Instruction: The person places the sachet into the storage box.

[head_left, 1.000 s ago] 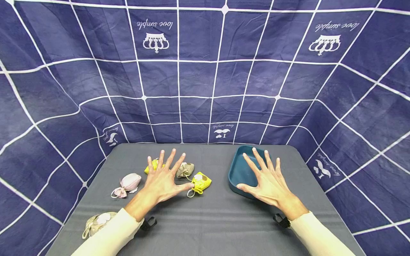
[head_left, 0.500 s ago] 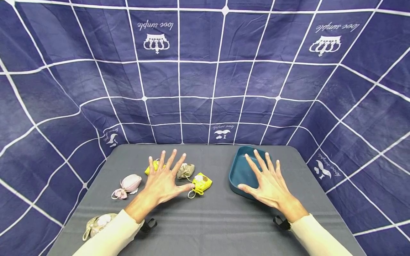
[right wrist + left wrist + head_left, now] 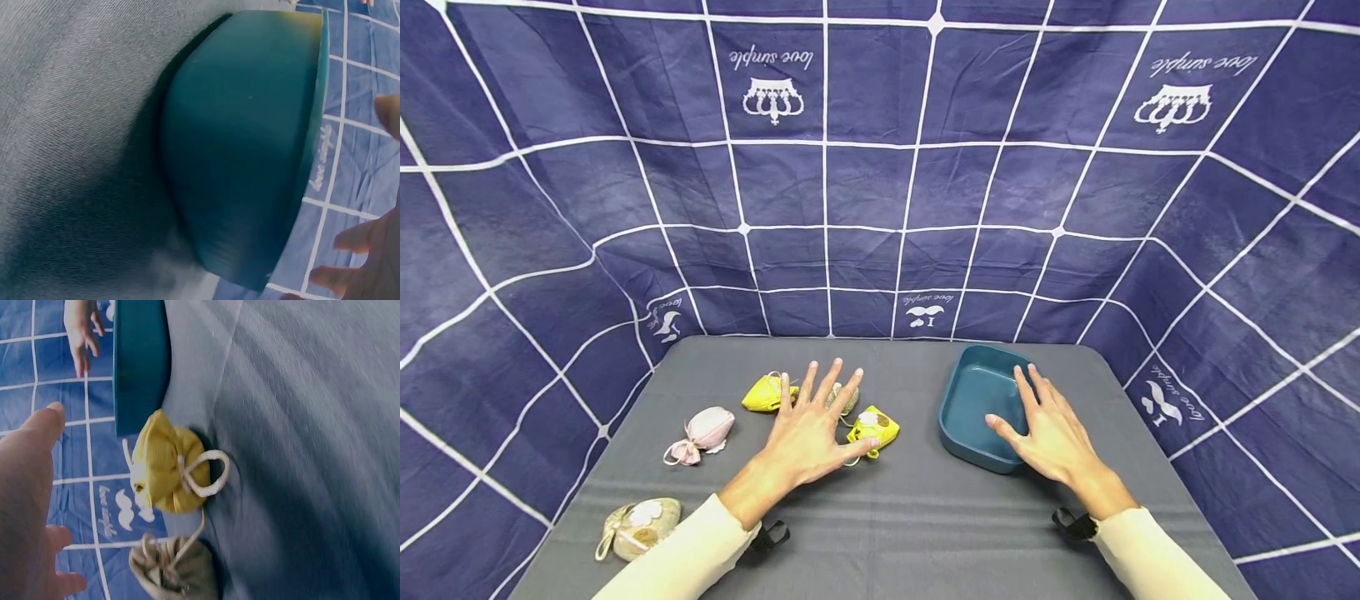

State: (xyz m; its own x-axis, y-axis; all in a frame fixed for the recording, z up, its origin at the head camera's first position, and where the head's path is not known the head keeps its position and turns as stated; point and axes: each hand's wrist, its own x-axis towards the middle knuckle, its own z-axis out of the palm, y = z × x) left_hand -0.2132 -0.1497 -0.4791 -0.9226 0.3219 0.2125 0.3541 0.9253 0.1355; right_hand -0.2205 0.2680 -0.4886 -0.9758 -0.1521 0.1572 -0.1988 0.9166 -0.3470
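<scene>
My left hand (image 3: pixel 812 433) hovers with spread fingers over small drawstring pouches, holding nothing. Its thumb overlaps a yellow pouch (image 3: pixel 882 427), which shows a white cord loop in the left wrist view. Behind the fingers a grey-beige pouch (image 3: pixel 850 400) is partly hidden. Another yellow pouch (image 3: pixel 763 395) lies just beyond the fingertips, to the left. My right hand (image 3: pixel 1056 437) hangs over the right side of a dark teal tray (image 3: pixel 951 437), fingers extended and grasping nothing. In the right wrist view the tray's outer wall (image 3: pixel 240 125) fills the middle, with fingertips (image 3: pixel 356 240) beside its rim.
A pink pouch (image 3: pixel 710 428) lies left of the left hand. Nearer the front, a beige pouch (image 3: pixel 651 521) sits beside the left sleeve (image 3: pixel 681 554). Grey cloth (image 3: pixel 917 533) covers the table, and a blue gridded curtain (image 3: pixel 865 192) encloses its back and sides.
Both hands have shifted to the right and slightly nearer. The right hand's fingers are less spread, uncovering more of the tray. More of the far-left yellow pouch and front beige pouch shows.
</scene>
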